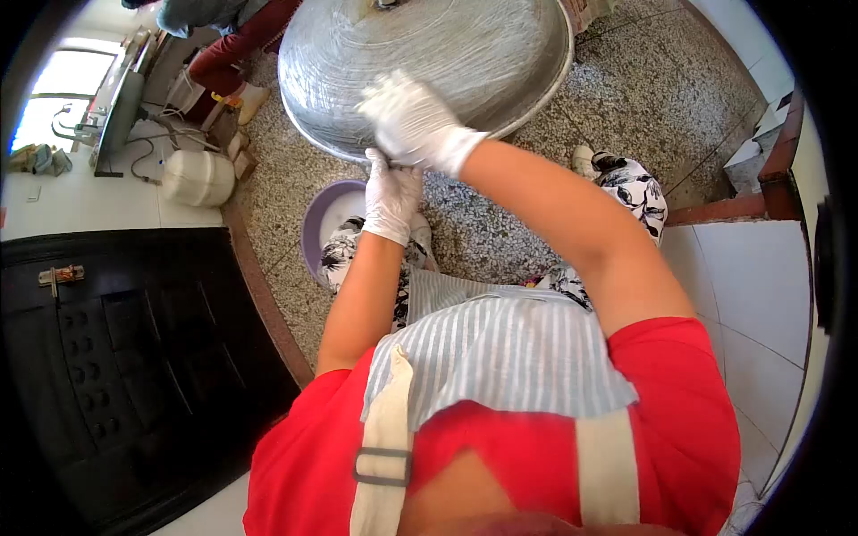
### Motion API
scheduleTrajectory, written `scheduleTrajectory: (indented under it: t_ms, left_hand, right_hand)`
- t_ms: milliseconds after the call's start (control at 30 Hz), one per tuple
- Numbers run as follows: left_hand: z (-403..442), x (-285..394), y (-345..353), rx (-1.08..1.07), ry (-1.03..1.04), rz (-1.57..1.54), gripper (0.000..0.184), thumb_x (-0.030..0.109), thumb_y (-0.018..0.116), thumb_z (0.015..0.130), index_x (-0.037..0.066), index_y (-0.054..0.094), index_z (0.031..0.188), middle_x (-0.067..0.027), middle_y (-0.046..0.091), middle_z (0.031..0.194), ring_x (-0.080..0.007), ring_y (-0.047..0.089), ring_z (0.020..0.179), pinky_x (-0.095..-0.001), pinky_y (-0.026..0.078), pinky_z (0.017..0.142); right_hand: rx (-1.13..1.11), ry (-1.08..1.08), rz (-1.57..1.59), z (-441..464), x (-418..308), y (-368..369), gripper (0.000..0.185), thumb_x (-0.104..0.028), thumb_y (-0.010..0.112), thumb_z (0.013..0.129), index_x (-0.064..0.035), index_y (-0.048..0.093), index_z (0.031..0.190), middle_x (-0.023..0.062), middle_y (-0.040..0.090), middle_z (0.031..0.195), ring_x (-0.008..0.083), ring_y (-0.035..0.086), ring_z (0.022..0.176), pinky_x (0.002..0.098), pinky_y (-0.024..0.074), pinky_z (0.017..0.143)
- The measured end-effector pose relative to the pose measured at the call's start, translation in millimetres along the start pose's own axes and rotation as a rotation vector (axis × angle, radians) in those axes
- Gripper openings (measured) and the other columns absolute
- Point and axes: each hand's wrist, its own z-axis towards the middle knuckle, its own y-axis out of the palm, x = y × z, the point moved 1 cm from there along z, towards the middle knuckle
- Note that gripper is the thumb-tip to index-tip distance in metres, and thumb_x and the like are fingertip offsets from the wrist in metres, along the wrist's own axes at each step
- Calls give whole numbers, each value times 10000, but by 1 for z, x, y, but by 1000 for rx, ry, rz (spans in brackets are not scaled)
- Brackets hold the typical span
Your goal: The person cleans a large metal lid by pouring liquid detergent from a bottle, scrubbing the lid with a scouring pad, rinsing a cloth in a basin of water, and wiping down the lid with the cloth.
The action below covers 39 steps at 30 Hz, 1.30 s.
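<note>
A large domed metal lid (429,62), streaked with whitish swirls, fills the top middle of the head view. My left hand (393,192), in a white glove, grips the lid's near rim with the thumb up against the edge. Above it, my right hand (416,125), also gloved, is over the lid's near surface. Its fingers look curled and are blurred by motion; whatever lies beneath them is hidden. Beside my left hand, a purple basin (313,223) with whitish liquid stands on the floor, partly covered by my leg.
Another person (234,54) in dark red trousers is at the upper left. A white tank (197,177) stands by the wall below a sink counter (121,112). There is a black door (152,330) at the left. Speckled stone floor (661,80) surrounds the lid.
</note>
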Motion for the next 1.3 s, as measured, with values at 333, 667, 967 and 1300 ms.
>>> scheduleTrajectory:
  t_ms: [333, 667, 967, 1300]
  left_hand:
    - [-29, -31, 58, 197, 222, 222, 588, 413, 481, 976, 69, 324, 1426, -126, 381, 1469, -297, 388, 1343, -466, 351, 1133]
    - [4, 5, -45, -118, -250, -846, 675, 433, 495, 978, 28, 243, 1456, -188, 321, 1478, -371, 337, 1361, -526, 305, 1146]
    - [-100, -47, 81, 214, -187, 461, 397, 311, 386, 1045, -29, 462, 1238, -174, 549, 1226, -308, 564, 1131, -441, 469, 1009]
    - [-82, -89, 170, -88, -51, 650, 346, 267, 493, 1008, 47, 480, 1275, -109, 576, 1221, -254, 541, 1159, -453, 445, 1001]
  right_hand:
    - [448, 58, -100, -83, 124, -27, 333, -145, 461, 863, -65, 618, 1146, 160, 631, 1174, 328, 534, 1172, 499, 361, 1027]
    - [493, 251, 2765, -111, 113, -72, 509, -299, 305, 1029, 73, 370, 1370, 341, 445, 1328, 506, 501, 1192, 600, 524, 900]
    - [468, 16, 2961, -119, 97, -59, 563, -320, 318, 1013, 83, 334, 1406, 337, 381, 1412, 511, 425, 1272, 628, 401, 1022]
    - [302, 296, 1854, -110, 38, -72, 504, -208, 437, 977, 39, 398, 1414, 113, 536, 1311, 150, 531, 1150, 257, 415, 990]
